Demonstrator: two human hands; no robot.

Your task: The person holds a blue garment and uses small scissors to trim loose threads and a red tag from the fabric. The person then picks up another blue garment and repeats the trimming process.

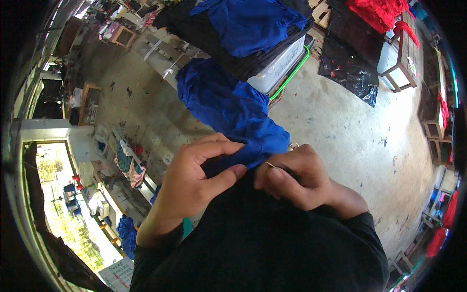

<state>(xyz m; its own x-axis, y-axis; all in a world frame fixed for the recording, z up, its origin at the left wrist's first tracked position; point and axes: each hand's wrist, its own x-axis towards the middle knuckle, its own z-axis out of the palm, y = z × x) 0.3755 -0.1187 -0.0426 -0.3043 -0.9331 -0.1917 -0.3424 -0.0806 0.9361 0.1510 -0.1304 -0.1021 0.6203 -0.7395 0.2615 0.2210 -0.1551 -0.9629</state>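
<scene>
left hand [194,170] pinches blue cloth [228,109] at frame centre | right hand [296,177] grips needle [270,165] | keep your fold taut, stitch close to edge

A clear plastic storage bin [279,65] stands on the concrete floor [340,131] under a heap of black fabric [228,44], with a green cord [292,73] curving along its side. A black plastic sheet [350,58] lies on the floor beyond it. Red cloth [377,12] is piled on a wooden bench [404,53] to the right. Wooden frames [90,100] stand on the left.
</scene>
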